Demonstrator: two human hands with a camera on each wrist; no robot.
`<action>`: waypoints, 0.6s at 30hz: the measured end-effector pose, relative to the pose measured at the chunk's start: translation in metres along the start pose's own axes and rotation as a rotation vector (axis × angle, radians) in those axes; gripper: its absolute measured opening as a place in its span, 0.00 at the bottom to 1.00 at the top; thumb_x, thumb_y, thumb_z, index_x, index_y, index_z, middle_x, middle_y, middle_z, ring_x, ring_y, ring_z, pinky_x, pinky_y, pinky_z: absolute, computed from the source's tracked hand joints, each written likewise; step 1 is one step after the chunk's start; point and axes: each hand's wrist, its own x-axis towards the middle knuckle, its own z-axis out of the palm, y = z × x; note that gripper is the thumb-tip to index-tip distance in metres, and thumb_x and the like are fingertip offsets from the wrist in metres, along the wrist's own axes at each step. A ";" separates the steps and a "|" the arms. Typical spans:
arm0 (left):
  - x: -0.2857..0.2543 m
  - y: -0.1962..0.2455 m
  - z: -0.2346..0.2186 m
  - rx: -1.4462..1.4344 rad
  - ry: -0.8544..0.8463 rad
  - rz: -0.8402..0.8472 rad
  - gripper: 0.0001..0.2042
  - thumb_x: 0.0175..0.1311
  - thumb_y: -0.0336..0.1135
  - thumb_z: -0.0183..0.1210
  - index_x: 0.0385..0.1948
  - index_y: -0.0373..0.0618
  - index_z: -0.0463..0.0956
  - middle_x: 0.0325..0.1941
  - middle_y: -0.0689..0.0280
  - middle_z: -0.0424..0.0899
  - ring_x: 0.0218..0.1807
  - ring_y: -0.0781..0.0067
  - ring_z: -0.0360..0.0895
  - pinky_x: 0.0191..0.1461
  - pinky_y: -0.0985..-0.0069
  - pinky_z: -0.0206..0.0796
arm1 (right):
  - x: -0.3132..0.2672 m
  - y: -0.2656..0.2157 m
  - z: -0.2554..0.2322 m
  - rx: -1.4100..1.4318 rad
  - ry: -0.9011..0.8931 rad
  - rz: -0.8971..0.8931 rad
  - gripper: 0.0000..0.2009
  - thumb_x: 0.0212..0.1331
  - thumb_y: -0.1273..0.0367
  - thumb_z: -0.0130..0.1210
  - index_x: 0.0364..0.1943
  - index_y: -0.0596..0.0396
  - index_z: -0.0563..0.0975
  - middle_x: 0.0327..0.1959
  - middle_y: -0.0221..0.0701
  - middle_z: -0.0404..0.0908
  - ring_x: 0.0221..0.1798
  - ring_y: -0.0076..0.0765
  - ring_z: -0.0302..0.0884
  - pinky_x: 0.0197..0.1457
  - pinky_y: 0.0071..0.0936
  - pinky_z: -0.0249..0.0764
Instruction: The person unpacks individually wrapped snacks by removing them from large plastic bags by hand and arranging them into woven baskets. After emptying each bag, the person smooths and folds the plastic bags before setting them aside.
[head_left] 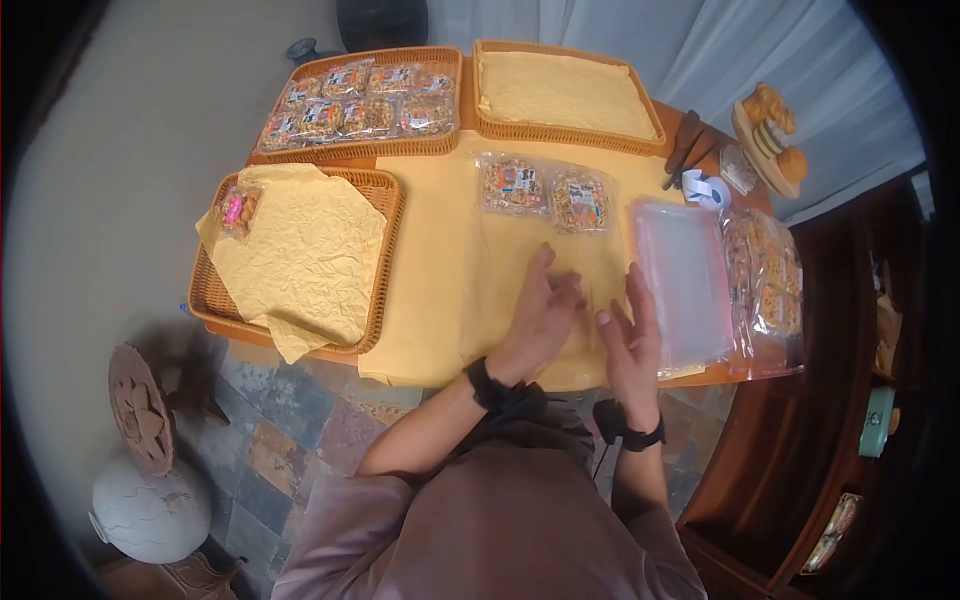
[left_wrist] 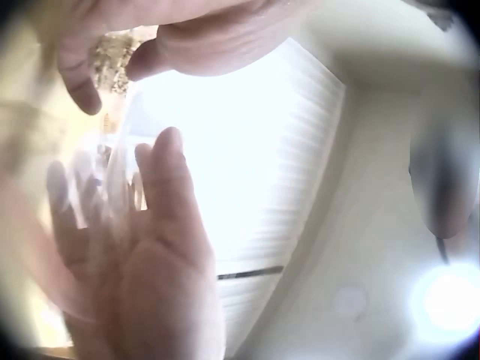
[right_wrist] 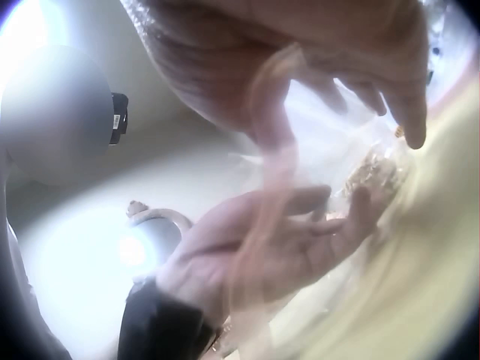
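Note:
A large clear plastic bag (head_left: 500,275) lies over the yellow paper in front of the person. At its far end sit two labelled packs of a nutty snack, the left pack (head_left: 515,186) and the right pack (head_left: 580,201). Over the near part of the bag hovers the left hand (head_left: 538,325), fingers loosely bent and apart. The right hand (head_left: 633,345) is raised at the bag's right side with its fingers extended, palm turned toward the left hand. In the right wrist view, clear film with a pinkish strip (right_wrist: 262,247) crosses in front of the left hand.
A stack of pink-edged clear bags (head_left: 685,285) lies right of the hands, beside filled bags (head_left: 770,275). Wicker trays stand around: one with snack packs (head_left: 455,100), one paper-lined (head_left: 560,90), one with a small pack (head_left: 300,250). A tape roll (head_left: 708,190) sits back right.

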 end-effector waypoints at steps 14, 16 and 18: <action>0.052 0.000 0.001 -0.626 0.142 -0.141 0.10 0.78 0.38 0.55 0.50 0.42 0.77 0.46 0.65 0.82 0.45 0.69 0.83 0.43 0.75 0.70 | -0.024 0.036 0.009 -0.192 -0.051 -0.210 0.30 0.64 0.78 0.58 0.72 0.65 0.64 0.75 0.49 0.63 0.76 0.53 0.64 0.76 0.39 0.62; 0.051 0.021 0.009 -0.483 0.208 -0.197 0.12 0.78 0.40 0.56 0.49 0.41 0.76 0.46 0.63 0.83 0.44 0.69 0.83 0.45 0.74 0.72 | -0.025 0.037 0.010 -0.245 -0.029 -0.242 0.31 0.64 0.77 0.59 0.72 0.65 0.64 0.74 0.50 0.64 0.75 0.57 0.64 0.76 0.41 0.63; 0.058 0.017 0.011 -0.479 0.244 -0.205 0.12 0.78 0.41 0.57 0.49 0.41 0.76 0.45 0.63 0.83 0.44 0.69 0.82 0.45 0.73 0.72 | -0.026 0.038 0.009 -0.306 -0.056 -0.282 0.31 0.64 0.76 0.60 0.71 0.66 0.64 0.74 0.52 0.63 0.75 0.60 0.63 0.76 0.43 0.63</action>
